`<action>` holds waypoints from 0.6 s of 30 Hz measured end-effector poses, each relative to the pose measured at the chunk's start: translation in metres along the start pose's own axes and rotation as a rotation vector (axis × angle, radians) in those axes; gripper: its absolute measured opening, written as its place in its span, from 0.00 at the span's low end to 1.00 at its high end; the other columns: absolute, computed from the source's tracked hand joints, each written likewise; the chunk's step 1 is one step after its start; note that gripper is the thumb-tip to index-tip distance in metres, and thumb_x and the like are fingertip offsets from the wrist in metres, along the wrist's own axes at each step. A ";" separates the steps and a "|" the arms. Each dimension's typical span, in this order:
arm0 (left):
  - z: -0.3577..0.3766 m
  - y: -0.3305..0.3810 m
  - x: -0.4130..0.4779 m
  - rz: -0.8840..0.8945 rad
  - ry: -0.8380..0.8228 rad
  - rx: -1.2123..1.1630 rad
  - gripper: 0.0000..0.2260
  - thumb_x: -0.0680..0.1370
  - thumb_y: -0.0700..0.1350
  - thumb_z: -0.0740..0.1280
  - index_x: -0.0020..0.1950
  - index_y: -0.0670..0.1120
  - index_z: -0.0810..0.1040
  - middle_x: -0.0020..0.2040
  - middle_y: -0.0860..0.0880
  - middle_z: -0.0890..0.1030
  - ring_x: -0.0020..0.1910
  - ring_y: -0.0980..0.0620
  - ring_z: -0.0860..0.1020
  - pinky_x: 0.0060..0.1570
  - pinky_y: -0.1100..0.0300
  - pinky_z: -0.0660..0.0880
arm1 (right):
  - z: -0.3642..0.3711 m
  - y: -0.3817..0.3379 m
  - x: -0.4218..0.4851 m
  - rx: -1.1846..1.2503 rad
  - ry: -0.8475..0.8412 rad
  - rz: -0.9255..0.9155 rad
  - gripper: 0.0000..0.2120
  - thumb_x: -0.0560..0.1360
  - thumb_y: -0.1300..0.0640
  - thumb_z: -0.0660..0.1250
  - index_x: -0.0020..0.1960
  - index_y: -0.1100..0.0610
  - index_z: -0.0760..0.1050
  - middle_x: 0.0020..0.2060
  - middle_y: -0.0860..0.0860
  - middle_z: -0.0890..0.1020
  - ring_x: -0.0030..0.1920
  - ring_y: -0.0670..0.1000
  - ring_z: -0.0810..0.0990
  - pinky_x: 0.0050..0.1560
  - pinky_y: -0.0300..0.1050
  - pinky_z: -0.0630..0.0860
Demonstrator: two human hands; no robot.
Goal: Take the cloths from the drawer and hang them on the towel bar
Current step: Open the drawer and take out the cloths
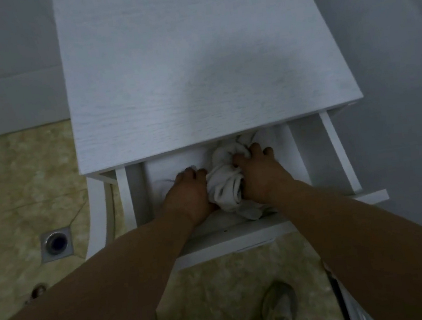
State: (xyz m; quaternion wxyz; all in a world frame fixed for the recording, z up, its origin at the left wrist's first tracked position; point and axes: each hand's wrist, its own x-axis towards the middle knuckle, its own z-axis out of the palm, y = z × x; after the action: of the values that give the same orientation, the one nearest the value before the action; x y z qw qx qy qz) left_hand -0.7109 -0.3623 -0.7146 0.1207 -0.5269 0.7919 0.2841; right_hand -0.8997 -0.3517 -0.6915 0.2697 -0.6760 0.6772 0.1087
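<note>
A white drawer (240, 238) stands pulled out from a white cabinet (193, 69). Inside it lies a bundle of crumpled white cloths (227, 184), bunched between both hands and reaching back under the cabinet top. My left hand (188, 191) presses against the bundle's left side with its fingers curled on the fabric. My right hand (256, 172) grips the bundle from the right and from above. How many cloths make up the bundle is unclear. No towel bar is in view.
The drawer's side rails (339, 154) stick out on the right. A beige stone-pattern floor holds a square metal drain (55, 244) at the left. My shoe (280, 308) stands below the drawer front. Grey walls flank the cabinet.
</note>
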 end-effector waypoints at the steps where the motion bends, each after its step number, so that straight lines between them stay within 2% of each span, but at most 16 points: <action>1: -0.008 0.007 -0.003 0.001 -0.033 -0.042 0.33 0.76 0.59 0.68 0.74 0.43 0.64 0.69 0.40 0.71 0.65 0.41 0.73 0.62 0.53 0.70 | -0.006 0.000 -0.007 -0.003 -0.010 -0.009 0.36 0.67 0.37 0.53 0.71 0.52 0.67 0.64 0.61 0.69 0.60 0.64 0.69 0.59 0.56 0.68; 3: -0.034 0.024 -0.012 0.001 -0.082 -0.067 0.26 0.78 0.53 0.66 0.73 0.45 0.65 0.66 0.42 0.74 0.60 0.41 0.77 0.56 0.53 0.74 | -0.024 -0.002 -0.028 0.019 -0.010 -0.001 0.36 0.67 0.35 0.53 0.71 0.51 0.66 0.62 0.60 0.70 0.57 0.62 0.69 0.58 0.54 0.67; 5: -0.067 0.042 -0.029 0.053 -0.024 -0.015 0.22 0.79 0.52 0.64 0.71 0.47 0.66 0.65 0.44 0.75 0.60 0.42 0.78 0.55 0.53 0.74 | -0.052 -0.004 -0.057 0.100 -0.003 0.021 0.33 0.71 0.38 0.64 0.73 0.50 0.64 0.62 0.58 0.68 0.57 0.61 0.69 0.59 0.52 0.67; 7: -0.102 0.056 -0.053 0.129 -0.022 0.019 0.24 0.80 0.54 0.63 0.73 0.49 0.65 0.67 0.46 0.75 0.61 0.44 0.78 0.57 0.54 0.73 | -0.082 -0.005 -0.086 0.135 0.009 0.003 0.34 0.72 0.41 0.69 0.74 0.48 0.63 0.63 0.56 0.67 0.59 0.59 0.68 0.60 0.51 0.69; 10: -0.154 0.068 -0.083 0.216 -0.047 0.099 0.26 0.79 0.58 0.63 0.74 0.50 0.63 0.67 0.48 0.75 0.60 0.47 0.78 0.55 0.55 0.74 | -0.132 -0.009 -0.114 0.124 0.043 -0.093 0.32 0.70 0.39 0.68 0.71 0.48 0.67 0.63 0.56 0.68 0.61 0.59 0.70 0.60 0.50 0.72; 12: -0.193 0.072 -0.085 0.247 0.025 0.101 0.25 0.79 0.58 0.63 0.73 0.51 0.64 0.64 0.49 0.76 0.59 0.47 0.78 0.54 0.55 0.74 | -0.168 -0.012 -0.117 0.119 0.128 -0.139 0.30 0.68 0.39 0.67 0.67 0.50 0.71 0.60 0.57 0.69 0.56 0.59 0.70 0.54 0.54 0.76; 14: -0.232 0.073 -0.071 0.254 0.127 0.126 0.26 0.78 0.56 0.63 0.74 0.50 0.64 0.63 0.48 0.75 0.62 0.47 0.75 0.57 0.52 0.73 | -0.208 -0.018 -0.106 0.121 0.241 -0.143 0.29 0.69 0.41 0.69 0.66 0.52 0.72 0.59 0.58 0.69 0.54 0.59 0.69 0.51 0.55 0.75; 16: -0.270 0.071 -0.048 0.242 0.259 0.260 0.25 0.78 0.53 0.62 0.73 0.49 0.64 0.64 0.47 0.75 0.63 0.45 0.72 0.60 0.51 0.70 | -0.244 -0.026 -0.085 0.131 0.314 -0.135 0.30 0.70 0.44 0.73 0.68 0.53 0.72 0.61 0.59 0.68 0.57 0.59 0.68 0.55 0.55 0.73; 18: -0.298 0.064 -0.024 0.146 0.327 0.435 0.24 0.79 0.50 0.61 0.74 0.49 0.63 0.69 0.45 0.72 0.70 0.43 0.66 0.68 0.44 0.62 | -0.267 -0.034 -0.057 0.127 0.360 -0.128 0.32 0.70 0.46 0.73 0.71 0.52 0.70 0.64 0.60 0.67 0.60 0.61 0.68 0.60 0.57 0.73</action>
State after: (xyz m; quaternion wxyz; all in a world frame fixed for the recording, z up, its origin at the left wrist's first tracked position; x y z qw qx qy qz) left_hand -0.7264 -0.4976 -0.4403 0.0806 -0.4690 0.8791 0.0266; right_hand -0.9282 -0.4415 -0.4324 0.1927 -0.7076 0.6758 -0.0744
